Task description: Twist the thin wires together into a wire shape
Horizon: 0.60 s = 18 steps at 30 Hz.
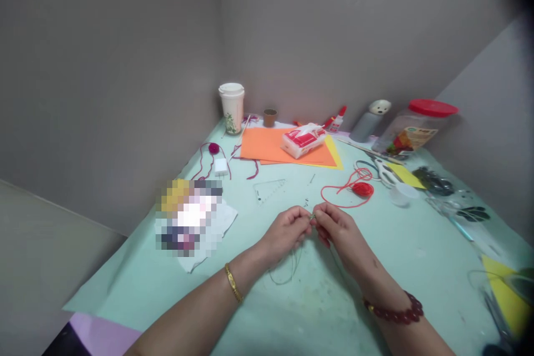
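Observation:
Over the middle of the table, my left hand (290,229) and my right hand (336,227) meet fingertip to fingertip. Both are closed in a pinch on a thin green cord (283,282). A small knotted bit of it shows between the fingertips; its details are too small to make out. Loose loops of the cord hang below my left hand onto the table. Just beyond the hands lie a clear set square (269,189) and a few tiny dark pieces. Red cord (362,189) lies in a loose bundle ahead of my right hand.
Behind are orange paper (262,144), a tissue pack (302,140), a white cup (232,108), a small brown pot (270,117) and a glue bottle (337,120). On the right stand a red-lidded jar (413,128), scissors (386,172) and a small plastic cup (404,194). A blurred-out item (189,214) lies left.

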Each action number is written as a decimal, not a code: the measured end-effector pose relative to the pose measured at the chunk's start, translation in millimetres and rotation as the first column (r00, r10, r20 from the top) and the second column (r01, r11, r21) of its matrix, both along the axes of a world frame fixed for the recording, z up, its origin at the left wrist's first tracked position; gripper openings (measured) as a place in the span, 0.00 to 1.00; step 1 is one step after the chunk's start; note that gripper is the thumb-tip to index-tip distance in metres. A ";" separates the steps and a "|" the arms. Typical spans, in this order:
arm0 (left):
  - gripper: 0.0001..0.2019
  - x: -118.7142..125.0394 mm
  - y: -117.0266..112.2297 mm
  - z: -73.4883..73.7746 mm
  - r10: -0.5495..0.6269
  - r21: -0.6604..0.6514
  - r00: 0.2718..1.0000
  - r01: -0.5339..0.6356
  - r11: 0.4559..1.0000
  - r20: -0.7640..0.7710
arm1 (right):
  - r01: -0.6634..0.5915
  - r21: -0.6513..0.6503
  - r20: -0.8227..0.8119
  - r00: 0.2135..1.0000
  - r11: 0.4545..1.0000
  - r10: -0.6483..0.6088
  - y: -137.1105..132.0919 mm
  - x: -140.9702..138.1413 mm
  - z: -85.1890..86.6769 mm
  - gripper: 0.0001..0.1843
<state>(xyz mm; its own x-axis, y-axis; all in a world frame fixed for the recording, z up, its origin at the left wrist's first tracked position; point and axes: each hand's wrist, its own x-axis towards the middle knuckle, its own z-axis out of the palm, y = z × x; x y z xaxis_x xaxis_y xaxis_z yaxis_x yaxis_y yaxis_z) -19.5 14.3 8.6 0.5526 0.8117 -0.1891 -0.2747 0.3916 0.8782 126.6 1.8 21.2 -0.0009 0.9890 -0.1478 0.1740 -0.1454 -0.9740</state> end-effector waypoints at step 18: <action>0.08 2.5 -2.5 1.3 0.090 -0.205 0.995 -0.081 0.975 0.036 | -0.068 0.004 0.006 0.998 0.998 0.068 -2.3 -3.5 3.2 0.20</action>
